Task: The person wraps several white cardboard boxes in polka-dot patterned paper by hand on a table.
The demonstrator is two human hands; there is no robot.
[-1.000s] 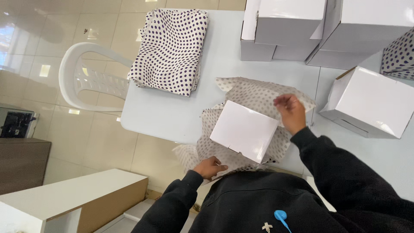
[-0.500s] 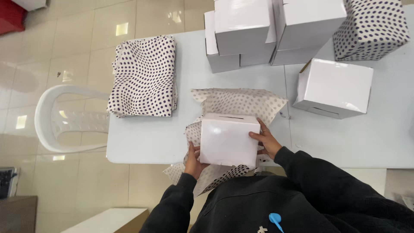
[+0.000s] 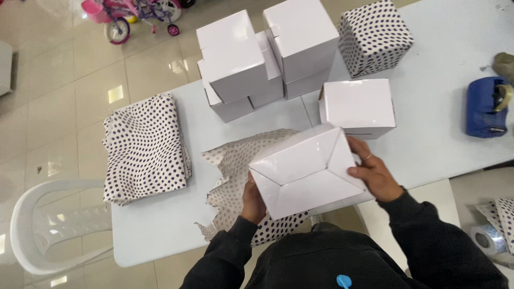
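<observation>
head view: both hands grip white box (image 3: 308, 171) over dotted paper (image 3: 235, 176) on bench (image 3: 160, 225); left hand (image 3: 252, 200) fingers clamped on its near edge, right hand (image 3: 375, 174) on its side. step: positioning box; likely needs centring on the sheet.

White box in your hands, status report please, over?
Left hand and right hand grip the white box, folded bottom up. Dotted wrapping sheet spread beneath. Another white box close behind it.

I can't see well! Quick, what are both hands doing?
Left hand: holding the white box by its left side.
Right hand: holding the same box by its right side.
</observation>
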